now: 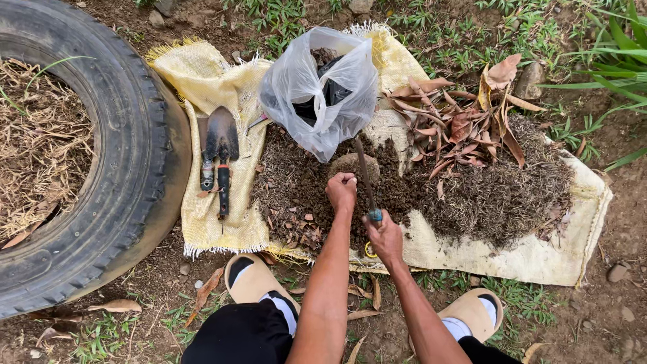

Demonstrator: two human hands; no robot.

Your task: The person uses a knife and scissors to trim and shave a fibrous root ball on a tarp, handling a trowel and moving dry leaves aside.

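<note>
My left hand point(342, 191) is closed over the dark soil heap point(317, 182) on a yellow-white woven sack point(532, 253) spread on the ground. Whether it holds soil is hidden. My right hand point(385, 237) grips the blue handle of a long narrow digging tool point(364, 176). The blade points away from me into the soil near a brown clod point(352, 164). A translucent plastic bag point(317, 94) with dark contents stands just beyond the soil.
A small trowel point(222, 145) and another hand tool lie on the sack to the left. A large old tyre point(128, 168) filled with dry straw lies at the far left. Dry brown leaves point(465, 128) and dry grass clippings point(505, 189) cover the sack's right side. My sandalled feet point(259, 286) rest at the near edge.
</note>
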